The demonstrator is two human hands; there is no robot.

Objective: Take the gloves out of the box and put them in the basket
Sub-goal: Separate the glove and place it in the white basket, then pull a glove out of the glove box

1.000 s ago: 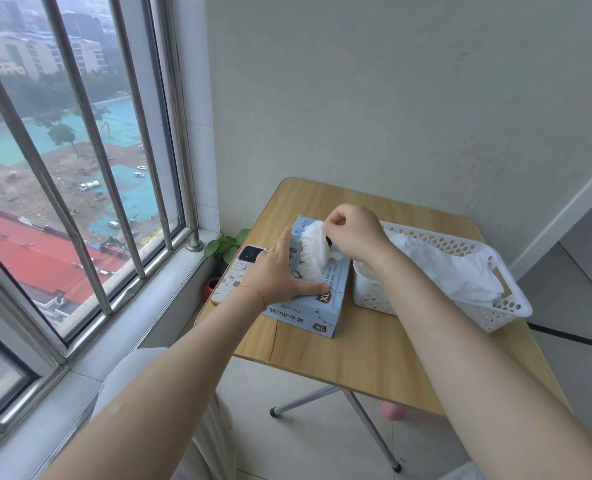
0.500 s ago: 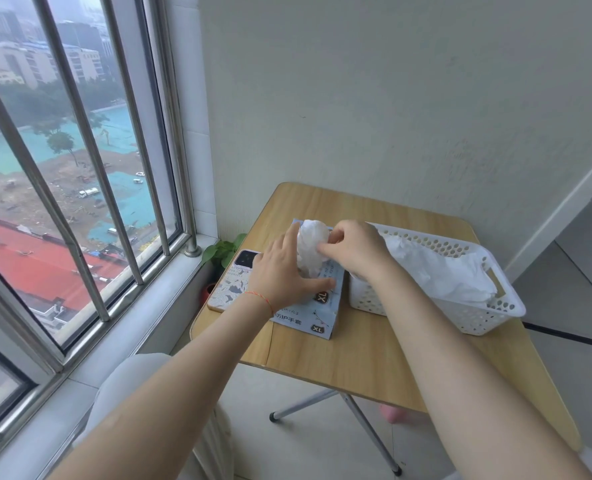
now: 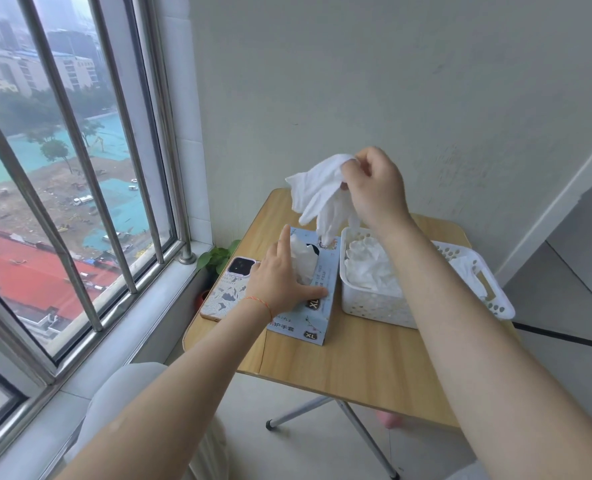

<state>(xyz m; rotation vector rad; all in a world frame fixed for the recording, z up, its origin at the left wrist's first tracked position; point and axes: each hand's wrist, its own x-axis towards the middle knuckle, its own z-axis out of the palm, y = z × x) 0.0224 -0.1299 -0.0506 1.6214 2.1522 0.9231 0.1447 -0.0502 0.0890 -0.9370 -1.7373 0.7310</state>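
On the wooden surface [image 3: 356, 368] a phone [image 3: 230, 289] lies beside the box [image 3: 317, 306] under the spread left hand [image 3: 280, 278], while the right hand [image 3: 377, 188] pinches a glove [image 3: 317, 192] above the basket [image 3: 384, 306].

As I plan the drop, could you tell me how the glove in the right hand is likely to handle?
Probably floppy: the glove hangs limp from the right hand's grip. Likely light, since a fingertip pinch holds it. It may drape over the basket rim.
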